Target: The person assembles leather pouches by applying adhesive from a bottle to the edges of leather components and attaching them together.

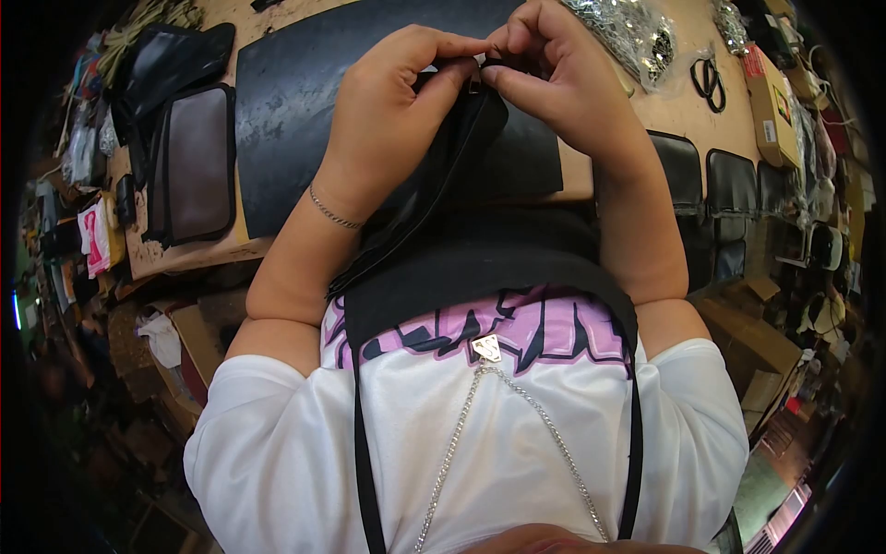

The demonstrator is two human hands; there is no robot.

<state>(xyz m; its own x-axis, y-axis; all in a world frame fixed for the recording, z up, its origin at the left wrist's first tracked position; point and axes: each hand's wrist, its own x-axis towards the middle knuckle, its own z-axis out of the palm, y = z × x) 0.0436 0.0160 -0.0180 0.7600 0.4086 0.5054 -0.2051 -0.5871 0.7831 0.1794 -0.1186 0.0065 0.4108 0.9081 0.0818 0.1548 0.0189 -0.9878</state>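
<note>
Near the top of the head view, my left hand pinches the upper end of a black strip with a zipper. Close beside it, my right hand is closed on the same end, its fingertips nearly touching those of the left. A small metal piece shows between the hands; its details are too small to tell. From there the black strip hangs down and left toward my apron. Beneath the hands lies a black mat on the wooden table.
Brown and black flat pieces lie at the left. Bags of metal parts, black-handled scissors and a box are at the upper right. Black pouches line the right table edge.
</note>
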